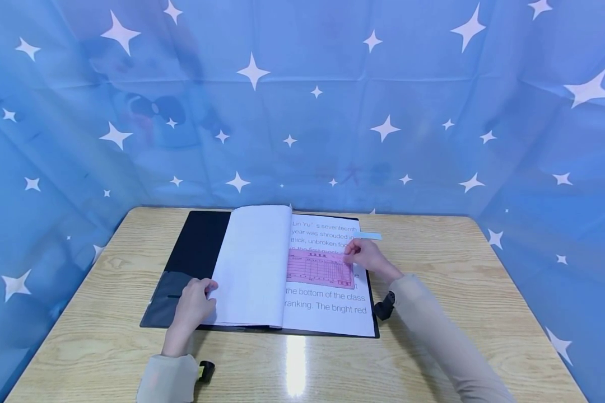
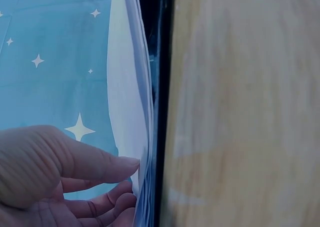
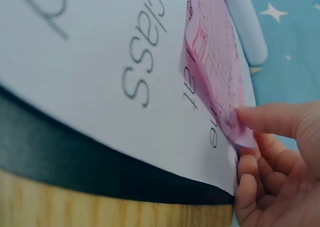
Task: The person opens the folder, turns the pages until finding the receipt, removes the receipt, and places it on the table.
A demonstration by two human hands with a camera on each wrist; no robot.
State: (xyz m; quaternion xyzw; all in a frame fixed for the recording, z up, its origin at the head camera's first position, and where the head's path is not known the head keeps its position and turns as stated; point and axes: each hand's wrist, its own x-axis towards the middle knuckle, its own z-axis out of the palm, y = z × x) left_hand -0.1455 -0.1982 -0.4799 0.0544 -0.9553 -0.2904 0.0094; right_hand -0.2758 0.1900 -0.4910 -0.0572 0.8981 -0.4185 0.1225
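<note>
A black folder (image 1: 196,240) lies open on the table, with a turned stack of blank white pages (image 1: 254,263) on its left side. My left hand (image 1: 194,302) holds the outer edge of those pages; in the left wrist view its thumb (image 2: 107,167) lies at the page edge, fingers curled behind. On the right-hand printed page (image 1: 327,319) is a pink printed form slip (image 1: 317,268). My right hand (image 1: 368,256) pinches the slip's right edge between thumb and fingers. The right wrist view shows the slip (image 3: 215,62) with its near edge lifted off the page.
A light blue tab (image 1: 368,235) sticks out past the right page's edge, just above my right hand. The wooden table (image 1: 433,240) extends around the folder. Behind it hangs a blue curtain (image 1: 302,123) with white stars.
</note>
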